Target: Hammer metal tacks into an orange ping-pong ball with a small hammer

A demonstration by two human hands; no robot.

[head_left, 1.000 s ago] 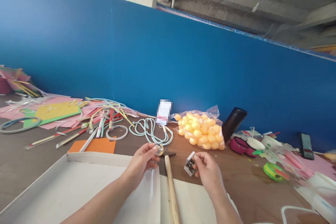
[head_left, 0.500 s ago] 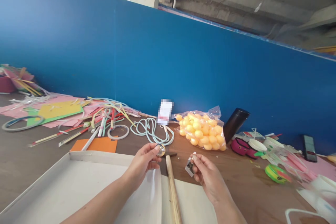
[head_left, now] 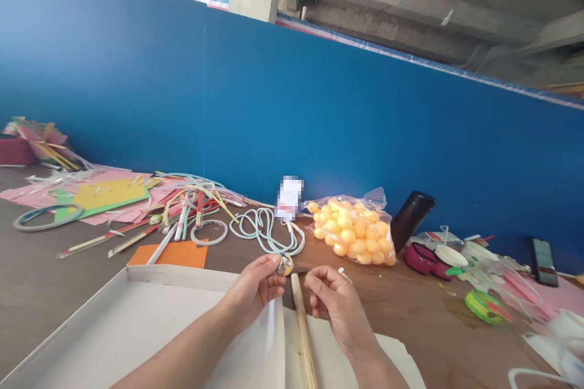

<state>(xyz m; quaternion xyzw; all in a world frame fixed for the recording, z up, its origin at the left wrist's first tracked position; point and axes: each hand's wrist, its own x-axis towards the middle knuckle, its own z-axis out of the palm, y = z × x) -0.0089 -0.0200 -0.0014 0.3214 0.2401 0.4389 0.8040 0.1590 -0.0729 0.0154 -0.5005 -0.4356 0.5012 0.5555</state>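
small shiny round piece, gripped by its rim in the left hand

the small round piece is in the left hand, held in front of the person over the middle of the bench, close to the far end of a wooden handle. thumb and fingers grip its left edge, and its right side is uncovered. the right hand is just to the right, its fingers curled and the thumb near the forefinger; whether it pinches anything cannot be told.

the piece is probably light and stiff, easy to carry between two fingertips. its glossy surface may be slippery, so a pinch on opposite edges of the rim should be surer than a hold across the face. it seems unlikely to bend; how fragile it is remains unclear.

in looks, it is roughly disc-shaped, silvery and bright on the left, with a yellow patch along the right side. finer detail is too small to make out, and the fingers cover part of the edge.
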